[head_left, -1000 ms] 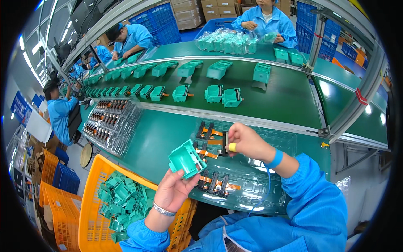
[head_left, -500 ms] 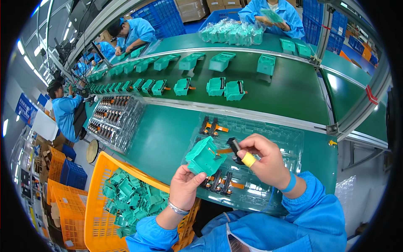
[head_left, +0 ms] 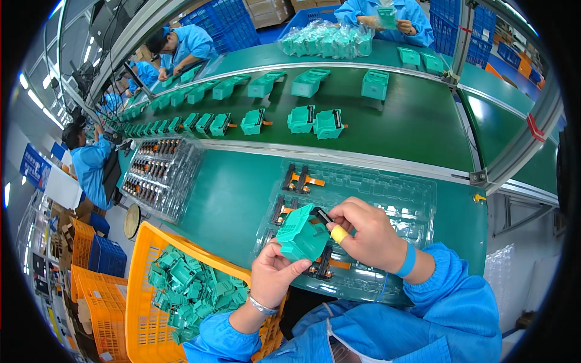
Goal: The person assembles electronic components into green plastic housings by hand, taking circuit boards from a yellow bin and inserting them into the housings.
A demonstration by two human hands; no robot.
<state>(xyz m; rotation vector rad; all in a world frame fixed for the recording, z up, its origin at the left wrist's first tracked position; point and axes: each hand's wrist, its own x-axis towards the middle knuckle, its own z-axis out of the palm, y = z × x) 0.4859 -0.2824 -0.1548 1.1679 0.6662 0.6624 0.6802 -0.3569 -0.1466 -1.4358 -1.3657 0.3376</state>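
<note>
Green housing (head_left: 301, 237) sits tilted in my left hand (head_left: 273, 273), above the near-left part of the clear tray (head_left: 390, 187); my thumb grips its underside, the other fingers partly hidden behind it. My right hand (head_left: 370, 237) pinches a slim black part (head_left: 324, 216) at the housing's right rim; my fingertips cover one end, and I can't tell whether it is seated. Some orange ribbon (head_left: 315, 221) shows there, mostly hidden. On the tray, the housing blocks some black-and-orange parts (head_left: 304, 181). Left of the tray, my sleeve (head_left: 224, 339) overlaps an orange crate (head_left: 142, 290). Beyond the tray, a green belt (head_left: 417, 130) carries housings too small to make out at far left.
</note>
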